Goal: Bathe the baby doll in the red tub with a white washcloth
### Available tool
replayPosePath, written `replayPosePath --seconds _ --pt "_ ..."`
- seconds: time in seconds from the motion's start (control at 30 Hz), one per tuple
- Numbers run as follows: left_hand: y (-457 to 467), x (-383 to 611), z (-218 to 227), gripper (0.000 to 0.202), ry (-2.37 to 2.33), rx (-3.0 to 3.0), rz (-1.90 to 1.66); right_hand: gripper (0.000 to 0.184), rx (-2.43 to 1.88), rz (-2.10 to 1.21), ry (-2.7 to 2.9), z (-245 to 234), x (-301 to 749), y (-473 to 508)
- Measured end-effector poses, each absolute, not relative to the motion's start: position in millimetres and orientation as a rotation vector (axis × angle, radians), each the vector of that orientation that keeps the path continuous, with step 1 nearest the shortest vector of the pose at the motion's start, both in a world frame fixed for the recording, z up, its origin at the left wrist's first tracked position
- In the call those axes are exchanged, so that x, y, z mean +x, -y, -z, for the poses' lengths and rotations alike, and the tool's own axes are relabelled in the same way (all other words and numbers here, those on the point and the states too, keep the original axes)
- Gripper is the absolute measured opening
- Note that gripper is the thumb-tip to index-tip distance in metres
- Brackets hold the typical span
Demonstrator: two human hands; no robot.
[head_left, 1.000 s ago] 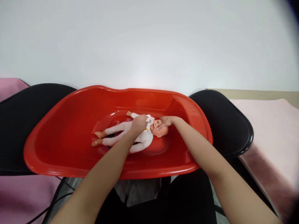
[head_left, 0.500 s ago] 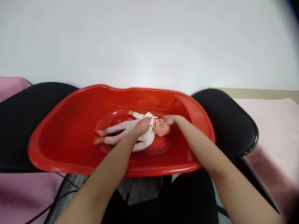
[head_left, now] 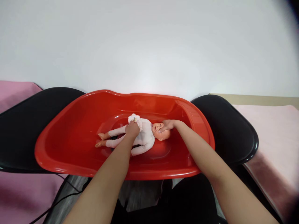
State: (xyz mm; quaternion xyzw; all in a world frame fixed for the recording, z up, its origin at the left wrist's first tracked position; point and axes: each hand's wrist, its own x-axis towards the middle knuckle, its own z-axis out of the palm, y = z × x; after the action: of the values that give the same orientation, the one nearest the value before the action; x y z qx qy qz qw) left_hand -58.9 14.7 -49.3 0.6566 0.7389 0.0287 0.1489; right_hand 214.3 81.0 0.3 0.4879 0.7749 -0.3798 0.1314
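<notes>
A baby doll (head_left: 146, 133) in a white outfit lies on its back in the red baby bathtub (head_left: 70, 137), its head to the right and bare feet to the left. My left hand (head_left: 132, 129) is closed on a small white cloth (head_left: 134, 118) with a small coloured print, over the doll's belly. At the doll's head, my right hand (head_left: 168, 124) grips the top, thumb on the cheek and the other fingers largely hidden behind. The doll's far arm is not visible beside the cloth.
Black chair seats flank the tub, one on the left (head_left: 35, 127) and one on the right (head_left: 229, 130). Pink surfaces lie beyond them, and a white wall (head_left: 149, 46) rises behind. A black cable (head_left: 56, 203) runs at lower left.
My left hand has moved from the doll's neck to its belly, bringing the white cloth along. My right hand stays on the head. The view has shifted slightly.
</notes>
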Motion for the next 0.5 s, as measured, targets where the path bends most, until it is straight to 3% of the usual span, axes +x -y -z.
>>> replayPosePath --seconds 0.13,0.3,0.5 --pt "-13.8 -56.3 47.6 0.054 -2.192 1.963 -0.121 0.074 1.412 1.2 -2.202 3.8 215.5 -85.0" --pt "-19.9 -40.2 47.5 0.064 -1.844 2.271 -0.357 0.08 1.44 1.18 -2.166 7.5 216.9 -87.7" --pt "-20.2 -29.4 54.9 0.057 -1.659 2.234 -0.133 0.065 1.453 1.205 -2.185 3.9 216.5 -82.1"
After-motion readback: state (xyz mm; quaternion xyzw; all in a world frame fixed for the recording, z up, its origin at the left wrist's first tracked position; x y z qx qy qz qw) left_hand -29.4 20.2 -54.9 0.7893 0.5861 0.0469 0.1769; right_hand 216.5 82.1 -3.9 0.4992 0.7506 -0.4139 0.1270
